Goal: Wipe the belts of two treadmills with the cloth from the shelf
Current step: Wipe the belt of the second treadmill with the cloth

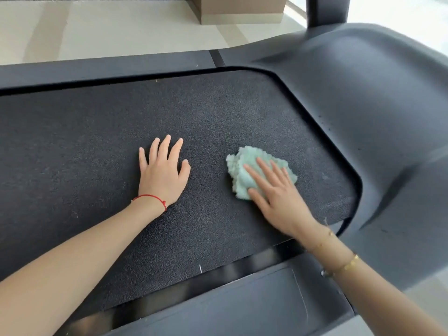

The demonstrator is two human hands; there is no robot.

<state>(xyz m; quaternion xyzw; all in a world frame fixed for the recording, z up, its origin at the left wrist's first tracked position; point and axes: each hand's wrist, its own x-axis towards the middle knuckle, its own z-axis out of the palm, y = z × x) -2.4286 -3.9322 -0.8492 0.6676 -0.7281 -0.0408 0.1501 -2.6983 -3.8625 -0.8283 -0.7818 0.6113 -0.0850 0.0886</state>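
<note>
Pale green cloth; speckled black belt; perhaps cream floor.

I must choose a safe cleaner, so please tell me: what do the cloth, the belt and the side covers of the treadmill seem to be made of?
Cloth: pale green, seemingly microfibre or terry; its surface is nubby and fluffy.
Belt: looks like matte black rubber or PVC, with a fine pebbled grain.
Side covers: probably moulded plastic, dark grey, smooth with a soft sheen.
</note>
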